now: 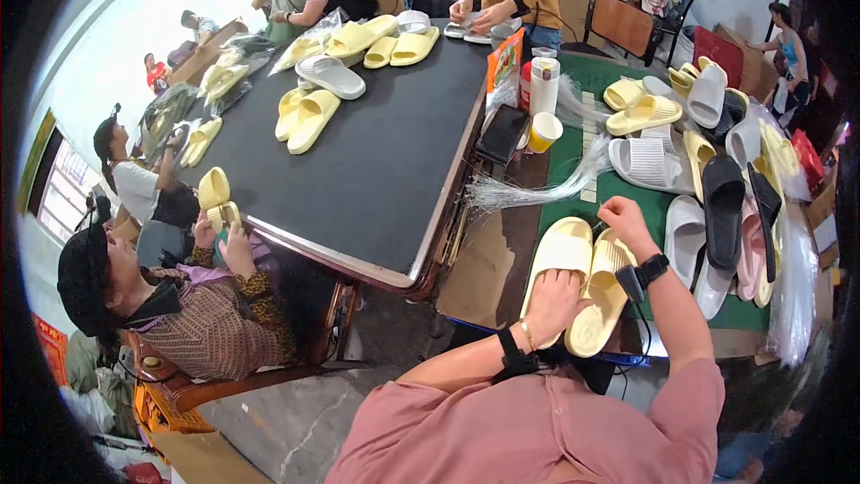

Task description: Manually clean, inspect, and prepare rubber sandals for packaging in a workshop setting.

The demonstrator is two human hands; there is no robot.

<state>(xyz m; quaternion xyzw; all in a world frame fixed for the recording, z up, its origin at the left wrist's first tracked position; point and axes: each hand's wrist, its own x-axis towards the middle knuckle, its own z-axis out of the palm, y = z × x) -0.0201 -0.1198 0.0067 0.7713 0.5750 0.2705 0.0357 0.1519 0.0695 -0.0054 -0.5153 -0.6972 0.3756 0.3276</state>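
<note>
A pair of pale yellow slippers lies side by side at the table edge in front of me, toes pointing away. My left hand is on the left slipper, its fingers reaching in at the strap's rear edge, their tips partly hidden. My right hand is raised by the toe of the right slipper, finger and thumb pinched together. Whatever thin thing they may hold is too small to make out. Just beyond the pair lies a bundle of clear plastic strands.
Grey, yellow, black and pink slippers are heaped at right on the green surface. A white bottle, yellow cup and dark wallet-like item stand beyond. More slippers lie on the black table. Co-workers surround it; one holds yellow slippers.
</note>
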